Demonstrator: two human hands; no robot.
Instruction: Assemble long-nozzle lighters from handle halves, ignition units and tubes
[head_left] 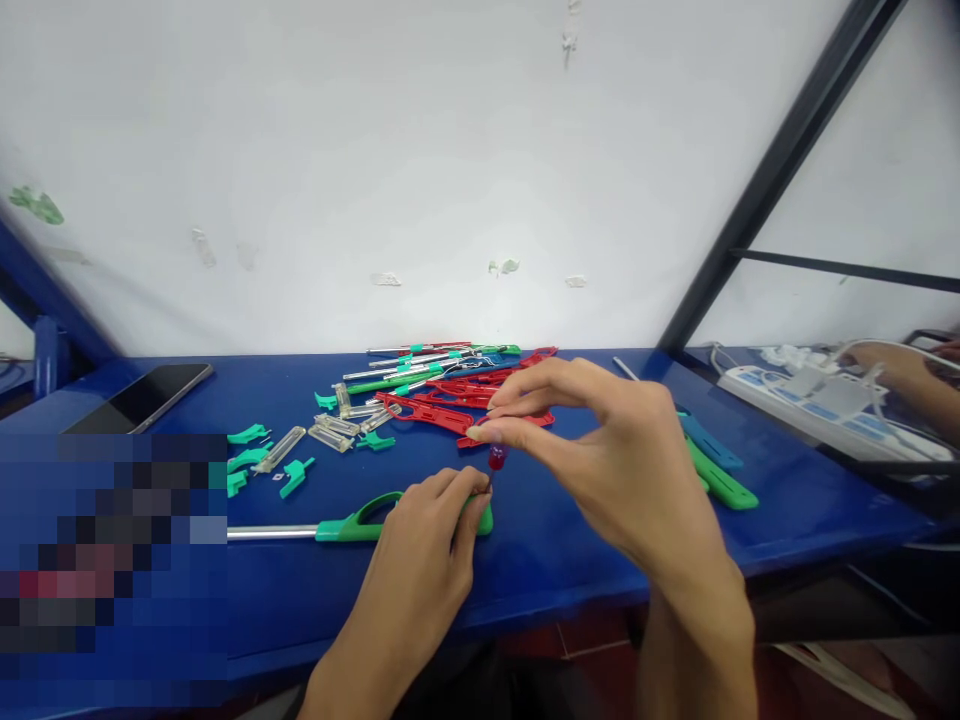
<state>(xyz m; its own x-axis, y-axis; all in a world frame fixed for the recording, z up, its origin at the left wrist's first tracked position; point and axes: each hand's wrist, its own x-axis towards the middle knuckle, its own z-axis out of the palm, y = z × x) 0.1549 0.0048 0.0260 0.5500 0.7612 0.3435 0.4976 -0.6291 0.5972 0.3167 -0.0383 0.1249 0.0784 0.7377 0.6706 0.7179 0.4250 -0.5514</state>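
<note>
A green lighter (pixel 352 525) with a long metal tube lies on the blue table, its tube toward the left. My left hand (pixel 427 545) is closed over the handle near its right end. Above that end, my right hand (pixel 600 440) pinches the top of a small screwdriver (pixel 496 456) with a red, partly see-through handle. The screwdriver stands nearly upright, its shaft down at my left fingertips. Its tip is hidden there.
Red handle shells (pixel 435 412), clear plastic pieces (pixel 330 432) and teal parts (pixel 296 478) lie behind my hands. Green and blue shells (pixel 724 480) are at the right, near a white power strip (pixel 817 400). A phone (pixel 142 397) lies back left; the lower left is pixelated.
</note>
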